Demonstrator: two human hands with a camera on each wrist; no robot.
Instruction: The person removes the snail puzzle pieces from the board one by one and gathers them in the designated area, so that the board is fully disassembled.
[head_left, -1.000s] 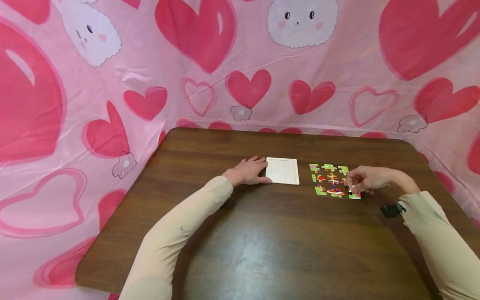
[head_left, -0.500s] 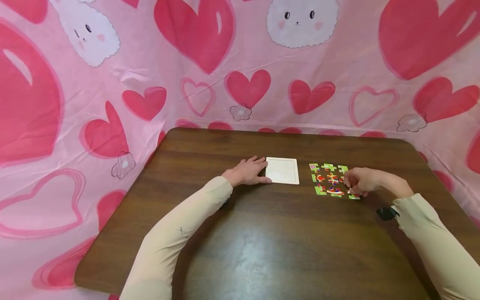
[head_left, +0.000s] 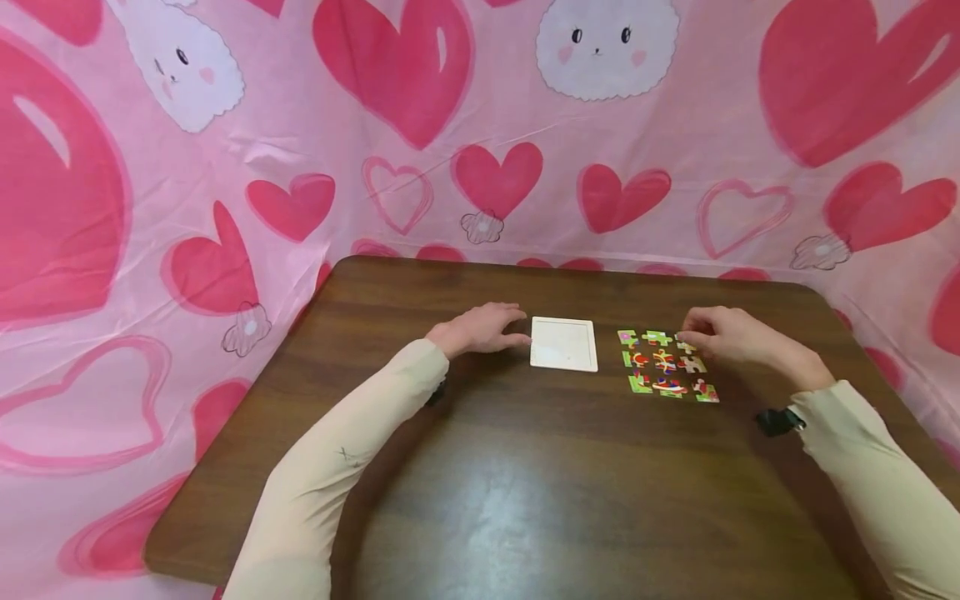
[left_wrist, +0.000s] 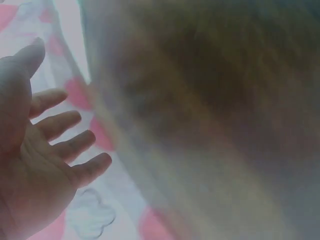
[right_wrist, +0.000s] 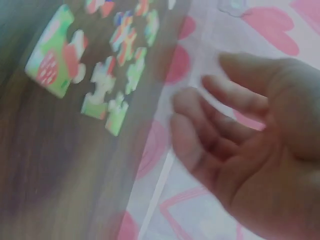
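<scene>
On the brown table, several jigsaw puzzle pieces [head_left: 664, 361] lie in three rows, slightly apart, green with red and other colours. My right hand [head_left: 729, 335] hovers over the top right of them, its fingers loosely bent. Nothing is between those fingers in the right wrist view, where a corner piece with a strawberry-like red shape [right_wrist: 55, 57] lies nearest. A flat white puzzle tray [head_left: 564, 343] sits left of the pieces. Beside its left edge is my left hand [head_left: 480, 329], fingers extended and thumb apart. In the left wrist view the left palm [left_wrist: 40, 175] holds nothing.
The wooden table [head_left: 510, 475] has rounded corners. A pink cloth with red hearts [head_left: 498, 175] hangs behind it and along the sides. Dark wrist devices, one a black camera [head_left: 780, 421], sit at the sleeves.
My right hand has left the lower right piece and moved up toward the top right ones. My left hand has lifted off the white tray's edge, shifting slightly left.
</scene>
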